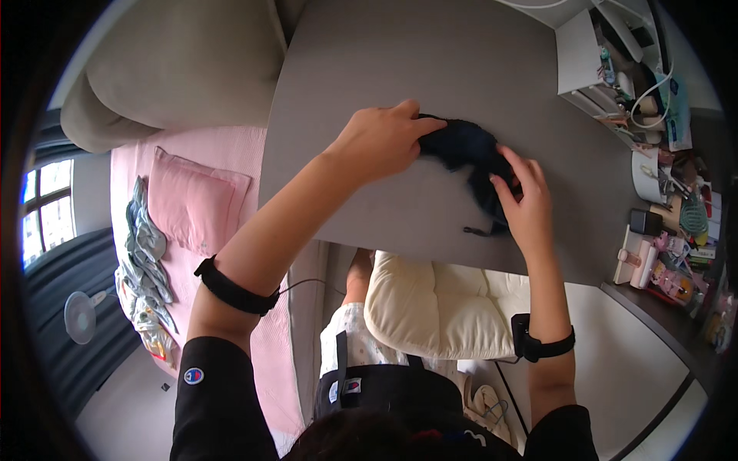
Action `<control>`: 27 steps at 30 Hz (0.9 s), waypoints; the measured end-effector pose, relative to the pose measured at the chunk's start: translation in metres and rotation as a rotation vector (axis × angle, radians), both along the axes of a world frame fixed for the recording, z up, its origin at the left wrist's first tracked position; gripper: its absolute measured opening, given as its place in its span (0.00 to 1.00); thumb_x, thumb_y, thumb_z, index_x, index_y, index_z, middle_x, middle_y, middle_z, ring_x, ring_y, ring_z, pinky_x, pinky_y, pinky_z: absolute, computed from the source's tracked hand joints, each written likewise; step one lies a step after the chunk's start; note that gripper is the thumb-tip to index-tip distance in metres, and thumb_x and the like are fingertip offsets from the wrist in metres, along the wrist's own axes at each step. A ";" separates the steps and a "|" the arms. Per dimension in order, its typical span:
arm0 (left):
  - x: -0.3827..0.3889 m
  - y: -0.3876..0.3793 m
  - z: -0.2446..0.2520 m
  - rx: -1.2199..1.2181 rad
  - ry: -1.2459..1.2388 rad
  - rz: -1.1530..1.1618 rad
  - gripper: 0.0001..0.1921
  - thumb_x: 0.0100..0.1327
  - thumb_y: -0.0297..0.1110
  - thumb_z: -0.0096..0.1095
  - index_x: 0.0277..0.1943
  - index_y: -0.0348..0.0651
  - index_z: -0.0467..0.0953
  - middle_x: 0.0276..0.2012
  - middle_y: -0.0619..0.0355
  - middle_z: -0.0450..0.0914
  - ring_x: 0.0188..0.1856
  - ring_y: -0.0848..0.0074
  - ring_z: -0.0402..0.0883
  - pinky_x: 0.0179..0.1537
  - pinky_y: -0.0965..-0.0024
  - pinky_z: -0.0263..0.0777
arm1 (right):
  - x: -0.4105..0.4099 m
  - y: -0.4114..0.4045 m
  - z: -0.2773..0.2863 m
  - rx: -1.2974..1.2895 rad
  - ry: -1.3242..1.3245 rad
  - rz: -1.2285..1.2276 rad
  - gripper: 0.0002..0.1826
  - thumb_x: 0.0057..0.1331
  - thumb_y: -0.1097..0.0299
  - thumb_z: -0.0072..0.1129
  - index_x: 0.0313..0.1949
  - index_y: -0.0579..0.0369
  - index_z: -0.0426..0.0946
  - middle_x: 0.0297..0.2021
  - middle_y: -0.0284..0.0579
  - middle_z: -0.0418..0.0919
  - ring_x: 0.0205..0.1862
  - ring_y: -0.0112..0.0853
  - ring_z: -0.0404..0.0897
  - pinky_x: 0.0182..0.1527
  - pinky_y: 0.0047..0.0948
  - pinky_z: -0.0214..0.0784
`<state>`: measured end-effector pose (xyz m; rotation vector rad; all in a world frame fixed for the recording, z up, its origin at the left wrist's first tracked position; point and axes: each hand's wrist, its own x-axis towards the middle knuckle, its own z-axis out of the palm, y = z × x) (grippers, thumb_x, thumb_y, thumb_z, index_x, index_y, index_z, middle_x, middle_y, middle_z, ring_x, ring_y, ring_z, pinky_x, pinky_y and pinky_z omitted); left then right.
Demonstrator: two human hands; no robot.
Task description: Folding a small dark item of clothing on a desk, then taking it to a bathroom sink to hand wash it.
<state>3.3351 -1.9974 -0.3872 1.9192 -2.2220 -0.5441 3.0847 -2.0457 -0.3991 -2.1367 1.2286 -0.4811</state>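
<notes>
A crumpled dark navy cloth item (464, 141) lies bent in an arc on the grey tabletop (369, 213). My left hand (383, 141) is at its left end, with the index finger laid over the fabric and the other fingers curled at its edge. At the right part of the cloth, my right hand (527, 184) has thumb and fingers on either side of the fabric, pinching it. A short thin dark strap or tie end (477, 231) sticks out from the cloth's lower end. What kind of item the cloth is, I cannot tell.
On the right stand a white drawer organizer (579, 55), a small black box (644, 222) and several small items. A cream padded chair (426, 311) is below the table's front edge. A pink bed (271, 351) with a pink pillow (193, 201) is at left.
</notes>
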 end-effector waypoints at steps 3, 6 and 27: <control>-0.005 0.032 -0.004 0.037 0.031 0.054 0.24 0.59 0.31 0.57 0.60 0.54 0.72 0.40 0.54 0.76 0.37 0.63 0.81 0.38 0.62 0.76 | 0.001 0.011 0.003 -0.020 -0.003 0.023 0.20 0.62 0.69 0.60 0.55 0.42 0.75 0.41 0.43 0.73 0.38 0.41 0.76 0.39 0.35 0.70; -0.015 0.064 0.003 0.070 0.139 0.099 0.26 0.58 0.32 0.59 0.61 0.52 0.71 0.38 0.53 0.76 0.34 0.63 0.81 0.37 0.62 0.76 | -0.011 0.034 0.011 0.049 0.060 0.092 0.22 0.62 0.69 0.60 0.56 0.39 0.74 0.42 0.44 0.73 0.38 0.46 0.78 0.39 0.40 0.71; -0.099 0.159 0.055 0.363 0.764 0.673 0.37 0.55 0.33 0.55 0.68 0.28 0.55 0.53 0.36 0.72 0.61 0.51 0.67 0.60 0.60 0.65 | 0.032 0.131 0.040 0.073 -0.010 -0.032 0.31 0.50 0.58 0.71 0.53 0.48 0.72 0.42 0.40 0.73 0.41 0.40 0.79 0.37 0.38 0.74</control>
